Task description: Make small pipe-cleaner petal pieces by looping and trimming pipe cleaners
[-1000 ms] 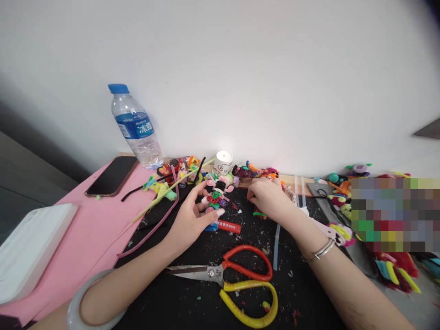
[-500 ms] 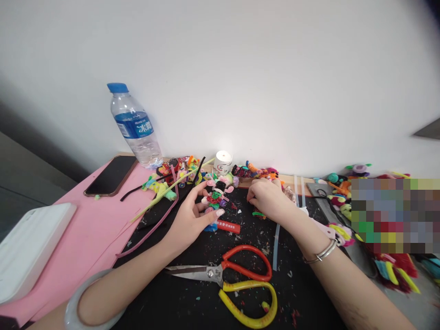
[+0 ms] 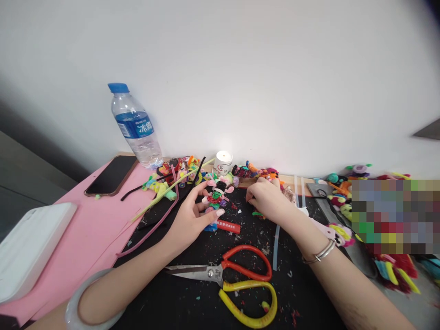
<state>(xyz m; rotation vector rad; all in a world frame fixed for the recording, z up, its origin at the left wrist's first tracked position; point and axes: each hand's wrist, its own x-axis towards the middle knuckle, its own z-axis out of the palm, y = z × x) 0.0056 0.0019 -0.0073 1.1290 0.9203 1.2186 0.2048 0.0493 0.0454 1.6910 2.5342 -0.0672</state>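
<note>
My left hand (image 3: pixel 192 217) is closed round a small fuzzy doll (image 3: pixel 216 197) of coloured pipe cleaners, with pink ears, a black head, a red sparkly collar and a blue base. Right of it, my right hand (image 3: pixel 267 197) is curled with its fingers pressed together, low over the black mat. What those fingers grip, if anything, is hidden behind the hand. A small green and red piece (image 3: pixel 257 214) shows just below them. Between the hands lies a red label strip (image 3: pixel 229 227), partly under the doll. Scissors (image 3: pixel 211 273) with one red and one yellow handle lie nearer me.
A lit white candle (image 3: pixel 222 162) stands by the wall, close behind the doll. Water bottle (image 3: pixel 134 126), phone (image 3: pixel 112 175) and white box (image 3: pixel 36 247) are at left. Loose pipe cleaners (image 3: pixel 154 240) and a clear glue stick (image 3: pixel 276 247) lie about. More fuzzy figures (image 3: pixel 340 201) crowd the right.
My right hand has shifted very slightly left. My left hand and the doll stay in place.
</note>
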